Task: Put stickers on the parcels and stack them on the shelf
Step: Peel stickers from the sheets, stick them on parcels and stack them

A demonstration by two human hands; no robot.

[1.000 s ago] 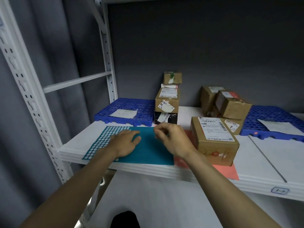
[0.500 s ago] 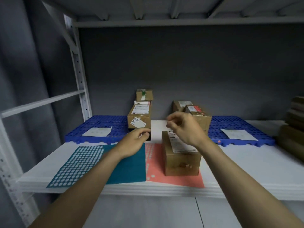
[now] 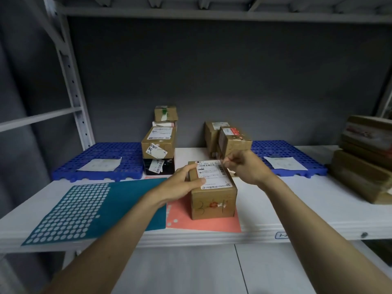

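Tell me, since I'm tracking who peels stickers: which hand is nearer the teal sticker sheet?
Left. The left hand rests on the parcel beside the teal sticker sheet; the right hand hovers beyond the parcel's far corner.

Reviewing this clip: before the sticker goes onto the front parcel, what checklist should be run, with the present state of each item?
1. Front parcel resting flat on the shelf: ok.
2. Left hand steadying the parcel's top left edge: ok.
3. Right hand pinched above the parcel's far right corner: ok.
4. Sticker actually between the fingers: cannot tell.
5. Shipping label largely uncovered: ok.
6. Teal sticker sheet within reach: ok.
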